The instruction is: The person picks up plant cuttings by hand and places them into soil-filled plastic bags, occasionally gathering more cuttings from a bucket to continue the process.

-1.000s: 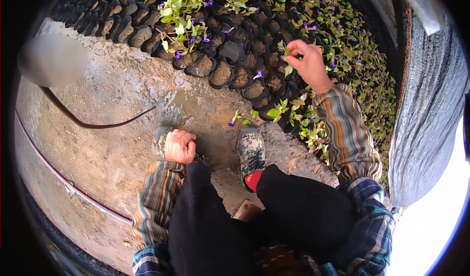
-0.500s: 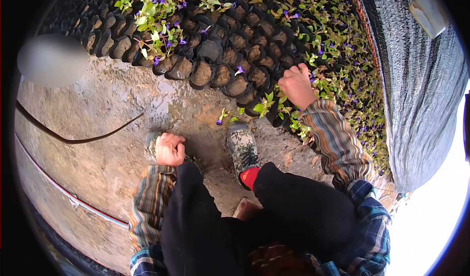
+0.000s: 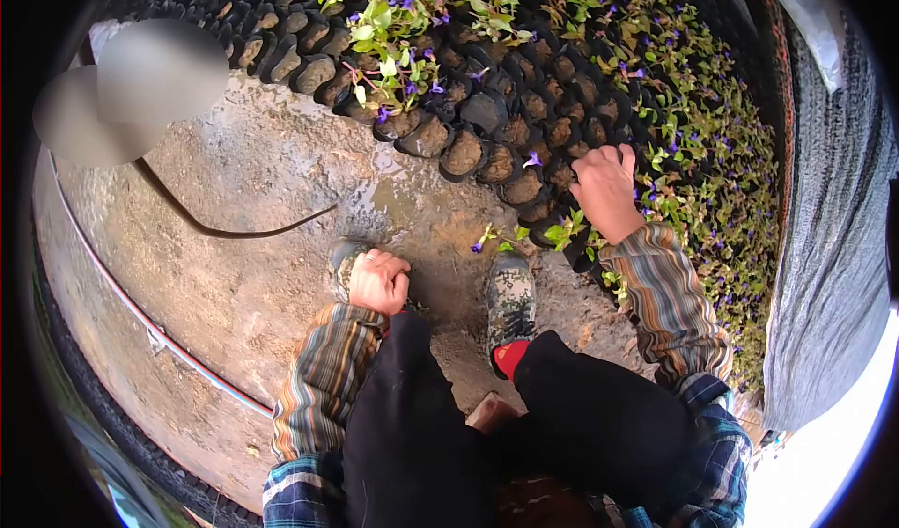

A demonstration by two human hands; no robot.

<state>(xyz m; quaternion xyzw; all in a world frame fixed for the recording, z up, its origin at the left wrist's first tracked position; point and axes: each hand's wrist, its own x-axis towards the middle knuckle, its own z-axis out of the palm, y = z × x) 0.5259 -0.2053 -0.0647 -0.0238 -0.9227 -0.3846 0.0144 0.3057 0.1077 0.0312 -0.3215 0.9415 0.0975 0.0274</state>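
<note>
Soil-filled black pots stand packed together in front of me, beside leafy plants with small purple flowers. At the edge where pots meet plants is my right hand, its fingers bent down among the pots; what they touch is hidden. My left hand rests curled near my left knee, above the left shoe; whether anything is inside it does not show. A small flowering sprig lies by the toe of my right shoe.
A dark hose curves over the wet dirt ground. Farther left runs a thin red and blue pipe. Grey shade netting hangs at the right. Two blurred patches cover the upper left.
The whole view has shifted, so the scene sits farther right and slightly lower. My right hand has moved a little to the left over the pots. My left hand stays by the knee.
</note>
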